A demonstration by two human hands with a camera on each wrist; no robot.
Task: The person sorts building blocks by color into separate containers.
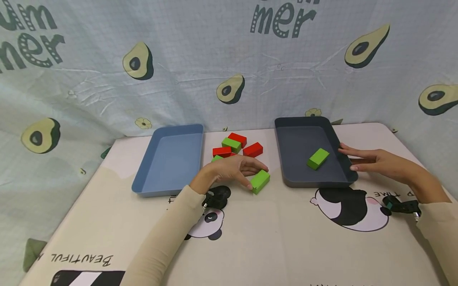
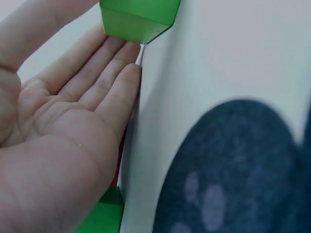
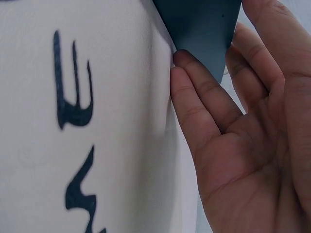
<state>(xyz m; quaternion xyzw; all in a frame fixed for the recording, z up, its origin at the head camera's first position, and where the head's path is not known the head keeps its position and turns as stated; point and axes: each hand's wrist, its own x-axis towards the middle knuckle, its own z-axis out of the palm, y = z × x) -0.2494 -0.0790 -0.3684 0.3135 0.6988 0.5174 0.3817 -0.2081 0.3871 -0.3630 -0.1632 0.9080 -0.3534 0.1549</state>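
Between thumb and fingertips, my left hand (image 1: 230, 167) pinches a green block (image 1: 260, 182) low over the table, left of the dark grey tray. The left wrist view shows that green block (image 2: 138, 22) at the fingers' far end. Another green block (image 1: 317, 159) lies inside the dark grey tray (image 1: 316, 184). My right hand (image 1: 384, 163) is at this tray's right side, fingers fairly straight, fingertips right at the wall. In the right wrist view, two fingertips (image 3: 183, 73) are by the tray's lower corner. Behind the left hand sit red blocks (image 1: 253, 149) and green blocks (image 1: 231, 144), partly hidden by it.
A blue tray (image 1: 143, 190) with nothing in it stands on the left. Both trays are near the table's back edge, before a hanging cloth (image 1: 186, 87) with avocado prints. The tablecloth (image 1: 250, 246) carries panda drawings and lettering.
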